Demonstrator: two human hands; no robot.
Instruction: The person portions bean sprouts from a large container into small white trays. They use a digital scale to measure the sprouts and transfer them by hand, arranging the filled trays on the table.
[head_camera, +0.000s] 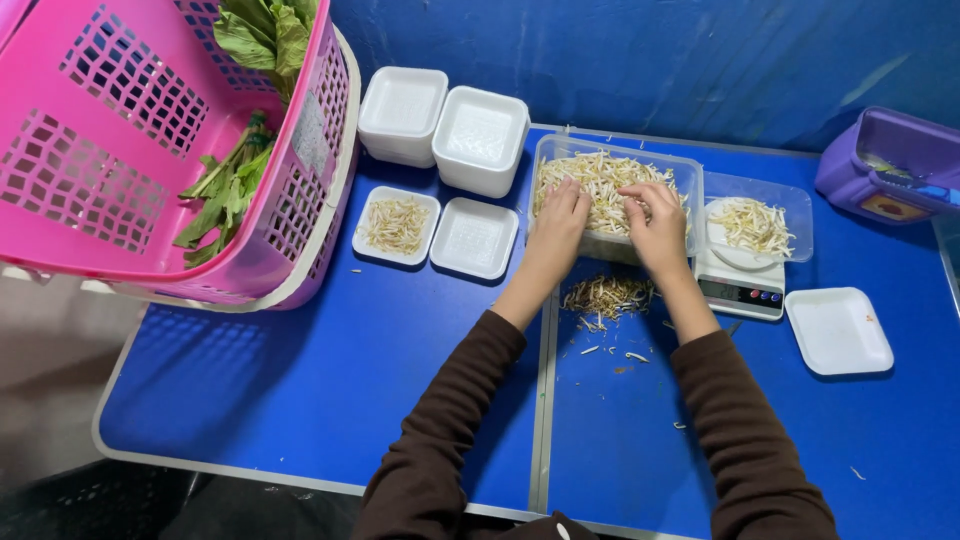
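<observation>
Head view, both hands at work. The left hand (560, 215) and the right hand (655, 222) reach side by side, slightly apart, into a clear rectangular plastic tub (690, 170) filled with pale bean sprouts (600, 178). The fingers of both hands curl down into the sprouts; how firmly they grip cannot be told. Dark brown sleeves cover both forearms.

Positions are given relative to the clear tub. Just in front of it, towards the person, a loose heap of spilled sprouts (607, 296) lies on the blue folding table (330, 380), with stray pieces scattered beyond. Just to its right stands a small white digital scale (740, 290) carrying a white tray of sprouts (752, 228), with a second clear container (790, 200) behind it. Further right and nearer the person lies an empty white foam tray (838, 330); at the far right edge sits a purple plastic box (895, 165). To the tub's left lie a white foam tray holding sprouts (396, 225) and an empty white tray (474, 237) touching it. Behind these stand two stacks of white foam trays (445, 130). Far left, a pink perforated plastic basket (120, 150) holds green leafy vegetables (232, 180) and overhangs the table's corner.
</observation>
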